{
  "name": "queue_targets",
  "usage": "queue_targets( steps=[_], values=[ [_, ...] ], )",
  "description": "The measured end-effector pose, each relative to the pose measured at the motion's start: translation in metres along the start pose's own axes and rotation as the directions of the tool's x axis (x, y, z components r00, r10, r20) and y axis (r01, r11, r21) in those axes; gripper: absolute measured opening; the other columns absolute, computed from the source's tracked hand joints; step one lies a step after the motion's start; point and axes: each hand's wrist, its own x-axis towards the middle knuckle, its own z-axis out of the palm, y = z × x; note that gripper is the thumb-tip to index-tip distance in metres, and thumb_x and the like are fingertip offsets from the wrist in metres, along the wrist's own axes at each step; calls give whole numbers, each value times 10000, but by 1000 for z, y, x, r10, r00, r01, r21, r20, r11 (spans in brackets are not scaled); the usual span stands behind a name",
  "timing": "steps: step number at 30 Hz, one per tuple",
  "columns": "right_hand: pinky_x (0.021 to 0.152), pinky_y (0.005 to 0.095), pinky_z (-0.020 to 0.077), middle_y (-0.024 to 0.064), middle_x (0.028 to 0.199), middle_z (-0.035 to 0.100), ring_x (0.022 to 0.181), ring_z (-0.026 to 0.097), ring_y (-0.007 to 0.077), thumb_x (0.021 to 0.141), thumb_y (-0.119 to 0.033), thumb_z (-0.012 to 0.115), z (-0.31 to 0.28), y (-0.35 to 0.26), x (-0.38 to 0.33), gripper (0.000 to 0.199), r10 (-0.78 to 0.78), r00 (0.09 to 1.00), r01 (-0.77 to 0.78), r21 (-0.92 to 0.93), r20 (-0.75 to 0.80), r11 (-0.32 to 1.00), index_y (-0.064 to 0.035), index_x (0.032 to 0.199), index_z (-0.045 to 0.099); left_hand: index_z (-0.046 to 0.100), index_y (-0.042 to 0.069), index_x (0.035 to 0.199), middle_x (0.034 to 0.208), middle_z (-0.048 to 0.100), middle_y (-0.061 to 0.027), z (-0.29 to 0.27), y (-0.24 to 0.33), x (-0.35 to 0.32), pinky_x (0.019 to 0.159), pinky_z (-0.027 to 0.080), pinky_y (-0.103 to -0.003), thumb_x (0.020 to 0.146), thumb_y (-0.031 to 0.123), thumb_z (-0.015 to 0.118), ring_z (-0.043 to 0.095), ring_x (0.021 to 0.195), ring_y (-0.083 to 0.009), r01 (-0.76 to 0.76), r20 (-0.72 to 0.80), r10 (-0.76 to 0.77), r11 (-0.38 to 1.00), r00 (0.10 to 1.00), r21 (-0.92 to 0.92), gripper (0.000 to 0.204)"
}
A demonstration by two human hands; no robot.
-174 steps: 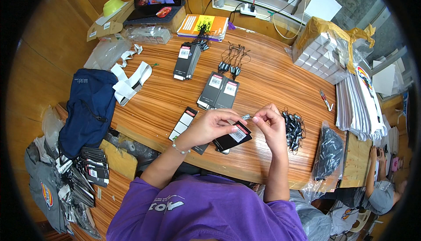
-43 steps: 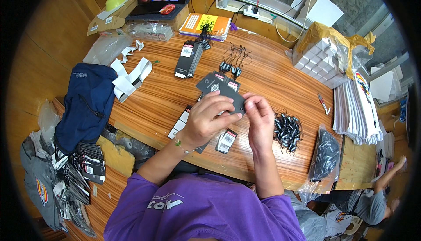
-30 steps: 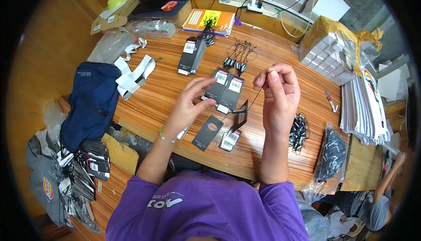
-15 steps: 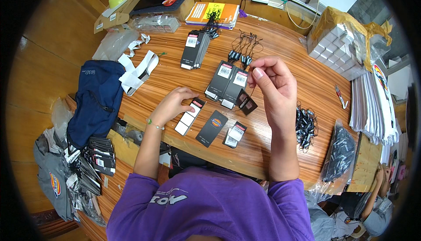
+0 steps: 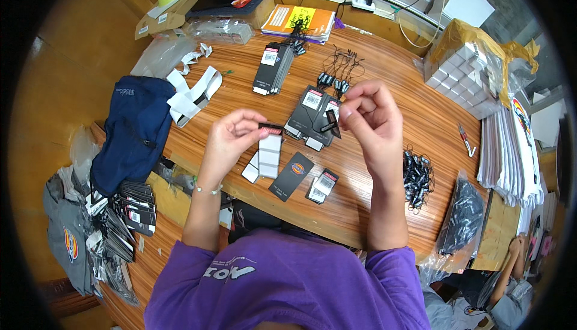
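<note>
Pinched at its top in my left hand [image 5: 231, 143] is a hang tag [image 5: 270, 154] with white panels and a red strip near its dark top edge. It is lifted over another pale tag [image 5: 251, 169] on the table. To its right lies a dark tag with an oval emblem [image 5: 293, 176], and then a small stack of short labelled tags [image 5: 322, 186]. My right hand [image 5: 375, 122] is raised with thumb and forefinger together on a thin black string [image 5: 330, 123], with a small dark piece at it. Behind it are stacked black hang tags [image 5: 309, 119] with white stickers and strings.
More tags [image 5: 271, 68] stand farther back. Loose black strings [image 5: 418, 177] and a plastic bag of dark items [image 5: 463, 216] lie at right, near small snips [image 5: 466, 139]. A wrapped block of white boxes [image 5: 460, 68] and a blue bag [image 5: 132, 131] flank the table. Another person's arm [image 5: 508, 270] shows lower right.
My left hand has picked up the white-panelled tag from the table and tilted it upright. My right hand has shifted slightly, and the dark piece near it has swung up and left.
</note>
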Motion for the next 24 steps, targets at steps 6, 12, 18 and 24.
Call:
queue_targets(
  steps=[6,12,18,24],
  values=[
    [608,263,477,95,754,594,695,637,158,785,42,570,22,10,-3,166,-199,979,198,-493,51,847,7,919,478,626,-39,893,839,661,-80,44,34,14,680,495,-212,746,-54,667,619,750,-102,-378,-139,400,912,906,158,153],
    [603,288,490,119,783,578,706,647,210,780,61,574,24,14,-3,238,-292,956,242,-537,-8,808,11,970,440,653,-39,879,831,660,-77,59,43,12,668,496,-223,747,-43,663,607,726,-100,-411,-94,425,901,900,138,132],
    [587,293,488,124,777,572,690,640,217,780,67,572,25,14,-3,228,-317,947,240,-559,-44,794,10,958,441,656,-39,882,801,653,-82,60,48,10,614,487,-223,754,-22,661,595,690,-104,-449,-53,466,873,883,189,129],
    [577,300,483,126,745,575,675,628,232,765,83,580,25,18,-4,216,-399,917,308,-601,-20,737,4,928,463,655,-36,876,793,649,-101,57,48,11,603,483,-236,743,-32,657,609,705,-140,-508,-4,525,825,851,247,134]
  ],
)
